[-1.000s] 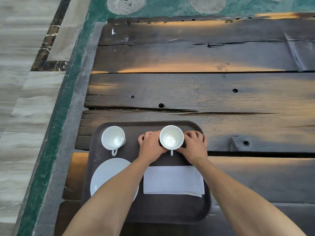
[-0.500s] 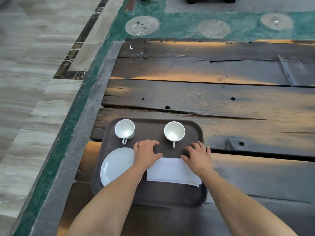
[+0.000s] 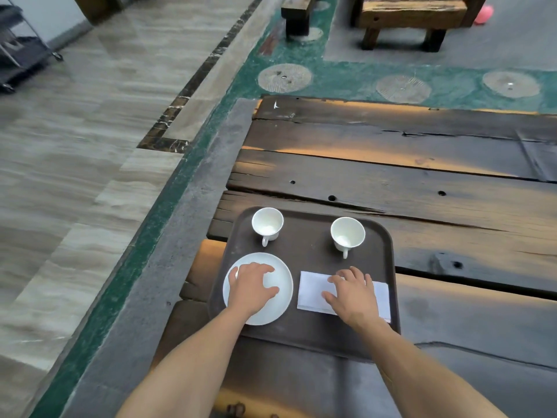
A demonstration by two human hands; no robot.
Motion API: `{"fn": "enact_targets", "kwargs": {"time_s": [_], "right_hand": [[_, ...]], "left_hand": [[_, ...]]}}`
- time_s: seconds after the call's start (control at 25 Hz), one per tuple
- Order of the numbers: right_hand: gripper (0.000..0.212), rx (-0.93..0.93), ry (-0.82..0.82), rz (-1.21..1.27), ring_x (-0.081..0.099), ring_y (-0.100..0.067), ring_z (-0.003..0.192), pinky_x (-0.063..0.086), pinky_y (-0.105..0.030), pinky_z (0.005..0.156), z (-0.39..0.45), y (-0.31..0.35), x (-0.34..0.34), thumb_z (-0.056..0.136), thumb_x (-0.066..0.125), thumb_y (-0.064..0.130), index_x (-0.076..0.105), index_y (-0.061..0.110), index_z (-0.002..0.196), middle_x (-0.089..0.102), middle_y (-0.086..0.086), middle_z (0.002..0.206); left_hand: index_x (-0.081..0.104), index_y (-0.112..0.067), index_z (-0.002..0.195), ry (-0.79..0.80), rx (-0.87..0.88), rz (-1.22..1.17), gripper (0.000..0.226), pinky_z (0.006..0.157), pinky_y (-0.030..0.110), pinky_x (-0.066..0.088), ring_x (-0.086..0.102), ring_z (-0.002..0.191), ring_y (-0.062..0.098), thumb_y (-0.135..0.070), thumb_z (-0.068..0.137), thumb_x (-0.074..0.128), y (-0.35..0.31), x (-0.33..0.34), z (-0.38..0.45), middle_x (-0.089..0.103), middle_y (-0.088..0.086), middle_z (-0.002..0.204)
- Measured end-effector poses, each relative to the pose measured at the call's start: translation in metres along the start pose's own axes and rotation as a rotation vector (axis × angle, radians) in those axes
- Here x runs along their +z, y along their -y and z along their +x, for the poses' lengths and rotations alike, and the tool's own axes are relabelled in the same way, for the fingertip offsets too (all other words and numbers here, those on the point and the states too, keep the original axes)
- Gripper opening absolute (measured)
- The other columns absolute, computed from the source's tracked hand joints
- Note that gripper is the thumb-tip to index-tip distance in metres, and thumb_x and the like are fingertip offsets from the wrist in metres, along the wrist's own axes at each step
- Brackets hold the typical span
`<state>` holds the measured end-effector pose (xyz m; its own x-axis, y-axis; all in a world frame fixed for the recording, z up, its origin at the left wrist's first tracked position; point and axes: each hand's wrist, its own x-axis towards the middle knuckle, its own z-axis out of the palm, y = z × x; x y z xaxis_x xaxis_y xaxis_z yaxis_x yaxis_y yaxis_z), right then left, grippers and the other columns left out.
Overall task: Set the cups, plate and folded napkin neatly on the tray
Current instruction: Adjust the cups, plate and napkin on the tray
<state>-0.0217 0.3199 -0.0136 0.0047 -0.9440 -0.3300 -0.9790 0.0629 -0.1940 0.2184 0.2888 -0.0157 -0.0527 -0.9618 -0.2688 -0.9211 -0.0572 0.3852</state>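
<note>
Now both hands lie flat and spread on the tray (image 3: 304,333), holding nothing. Under the left hand (image 3: 251,286) is the plate (image 3: 281,300), fingers splayed across its middle, its rim showing on every side of the palm. Under the right hand (image 3: 351,292) is the napkin (image 3: 310,289), folded to a rectangle, its edges showing on both sides of the fingers. Beyond the left hand's fingertips stands the left cup (image 3: 267,223), upright, handle turned back toward the hand. Beyond the right hand stands the right cup (image 3: 347,234), also upright, handle toward the hand. The 2 cups are well apart. The tray rests on a plank table (image 3: 422,188).
</note>
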Motion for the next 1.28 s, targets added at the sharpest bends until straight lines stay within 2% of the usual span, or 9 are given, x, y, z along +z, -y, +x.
{"fn": "enact_targets", "kwargs": {"time_s": [0.36,0.52,0.72,0.92,1.28], "right_hand": [[0.058,0.03,0.008,0.046,0.031,-0.021,0.137,0.026,-0.04,0.113,-0.002,0.08,0.017,0.092,0.05,0.05,0.039,0.028,0.145,0.044,0.004,0.146],[0.066,0.073,0.047,0.075,0.036,-0.023,0.131,0.033,-0.04,0.106,-0.005,0.098,0.027,0.085,0.058,0.05,0.034,0.03,0.144,0.047,0.002,0.141],[0.089,0.102,0.108,0.101,0.037,-0.026,0.127,0.041,-0.038,0.097,-0.005,0.11,0.037,0.074,0.067,0.052,0.023,0.027,0.148,0.042,0.001,0.143],[0.098,0.114,0.163,0.04,0.035,-0.028,0.121,0.039,-0.037,0.095,0.001,0.116,0.041,0.067,0.072,0.05,0.022,0.021,0.146,0.041,0.0,0.139],[0.103,0.131,0.136,-0.022,0.036,-0.029,0.116,0.035,-0.036,0.098,0.004,0.124,0.05,0.068,0.076,0.043,0.017,0.013,0.147,0.041,-0.005,0.135]], "left_hand": [[0.055,-0.041,0.127,0.032,-0.004,0.07,0.054,0.11,0.04,0.017,0.041,0.124,0.014,-0.046,0.075,0.068,0.082,-0.036,0.001,0.056,-0.012,0.128],[0.043,-0.043,0.137,0.104,0.056,0.096,0.071,0.11,0.042,0.016,0.034,0.129,0.018,-0.047,0.071,0.069,0.106,-0.041,0.008,0.049,-0.01,0.134],[0.027,-0.04,0.147,0.24,0.2,0.137,0.1,0.112,0.043,0.012,0.018,0.139,0.016,-0.055,0.059,0.072,0.13,-0.041,0.02,0.035,-0.013,0.149],[0.012,-0.03,0.154,0.324,0.281,0.264,0.114,0.117,0.049,0.004,0.003,0.147,0.022,-0.057,0.063,0.075,0.135,-0.03,0.026,0.02,-0.01,0.158],[0.007,-0.02,0.154,0.307,0.342,0.349,0.117,0.116,0.05,0.005,0.007,0.144,0.029,-0.058,0.065,0.072,0.133,-0.021,0.034,0.025,0.001,0.151]]}}
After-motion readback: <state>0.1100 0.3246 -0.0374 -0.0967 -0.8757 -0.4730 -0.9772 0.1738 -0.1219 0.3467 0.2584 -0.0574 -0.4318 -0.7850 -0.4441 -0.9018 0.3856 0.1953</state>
